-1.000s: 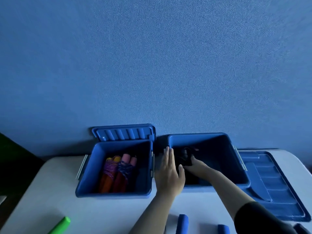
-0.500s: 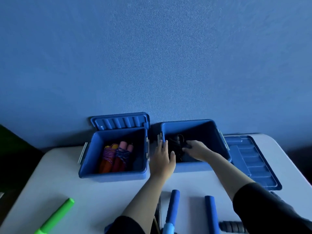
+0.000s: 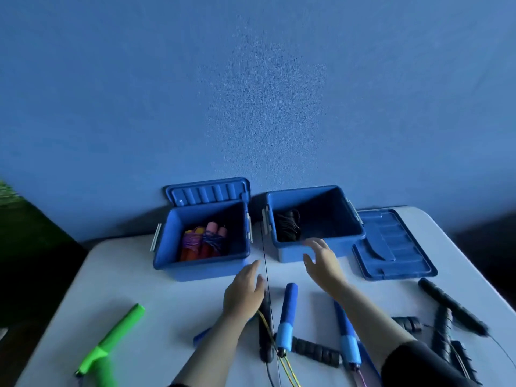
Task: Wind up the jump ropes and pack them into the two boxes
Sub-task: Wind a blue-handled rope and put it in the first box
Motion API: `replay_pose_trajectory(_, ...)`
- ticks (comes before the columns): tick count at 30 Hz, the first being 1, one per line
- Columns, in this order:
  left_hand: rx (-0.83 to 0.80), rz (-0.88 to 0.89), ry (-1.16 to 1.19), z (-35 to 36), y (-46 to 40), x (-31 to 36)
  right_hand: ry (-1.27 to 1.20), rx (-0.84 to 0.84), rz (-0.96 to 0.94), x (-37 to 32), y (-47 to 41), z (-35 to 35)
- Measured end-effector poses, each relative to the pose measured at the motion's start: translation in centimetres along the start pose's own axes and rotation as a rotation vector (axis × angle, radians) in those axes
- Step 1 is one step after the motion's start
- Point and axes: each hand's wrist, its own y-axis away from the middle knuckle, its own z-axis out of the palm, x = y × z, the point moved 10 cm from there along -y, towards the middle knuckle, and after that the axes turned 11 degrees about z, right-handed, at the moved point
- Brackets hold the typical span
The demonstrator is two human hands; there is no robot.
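Both hands are being drawn back out of the right blue plastic box since a moment ago. The left hand is being held relaxed, gripping nothing, above the pale worktop; the right hand is being held with fingers spread beside the box's front wall. A wound black jump rope is lying inside that box. Red and pink wound ropes are sitting in the left blue box. Blue foam handles are lying nearer.
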Motion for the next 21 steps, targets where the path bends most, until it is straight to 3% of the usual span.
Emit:
replay_pose_trajectory(6, -0.084, -0.056, -0.169, 0.8, 4.1, -3.5, 0.026, -0.097, 0.065, 2.6, 4.7, 4.2)
replay_pose_trajectory(10, -0.109, 0.097, -0.130, 2.1, 5.2, -1.2, 0.081, -0.097, 0.159, 5.1, 6.8, 5.2)
replay_pose_trajectory(13, -0.183, 0.099, -0.050, 4.3, 5.5, 0.9, 0.173, -0.055, 0.277, 8.2, 7.9, 4.5)
replay_pose_trajectory(21, -0.322, 0.033, -0.109, 7.9, 5.1, 3.4, 0.267, -0.039, 0.528, 14.1, 10.2, 1.3)
